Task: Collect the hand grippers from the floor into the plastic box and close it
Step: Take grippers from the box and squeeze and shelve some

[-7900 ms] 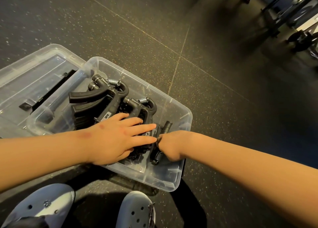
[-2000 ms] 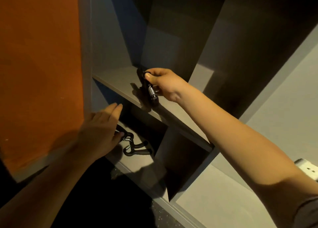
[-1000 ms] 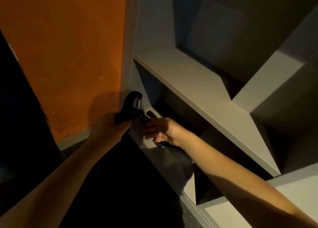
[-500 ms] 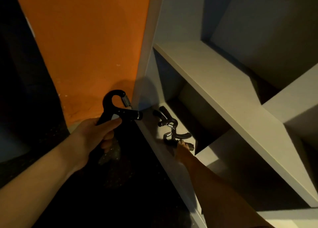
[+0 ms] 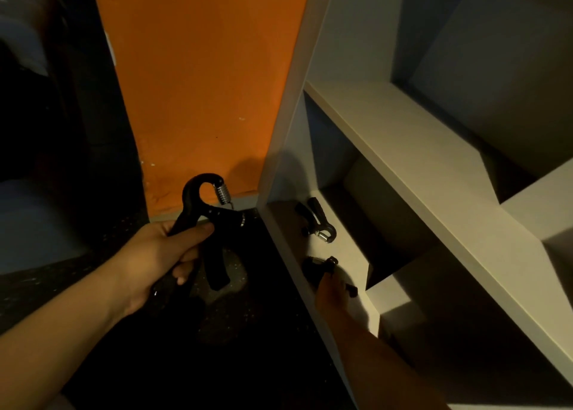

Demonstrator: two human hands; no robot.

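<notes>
My left hand (image 5: 161, 254) grips a black hand gripper (image 5: 204, 220) with a silver spring, held above the dark floor beside the shelf unit. My right hand (image 5: 331, 295) holds a second black hand gripper (image 5: 316, 265) at the front of the bottom shelf. A third black hand gripper (image 5: 316, 220) lies loose on that shelf, a little further in. The plastic box is out of view.
A white shelf unit (image 5: 403, 149) with several compartments fills the right side. An orange wall panel (image 5: 198, 84) stands behind my left hand. The dark speckled floor (image 5: 217, 332) stretches below and to the left.
My left hand lifted one hand gripper off the bottom shelf and drew it out to the left. My right hand came down from the upper shelf and took hold of another on the bottom shelf.
</notes>
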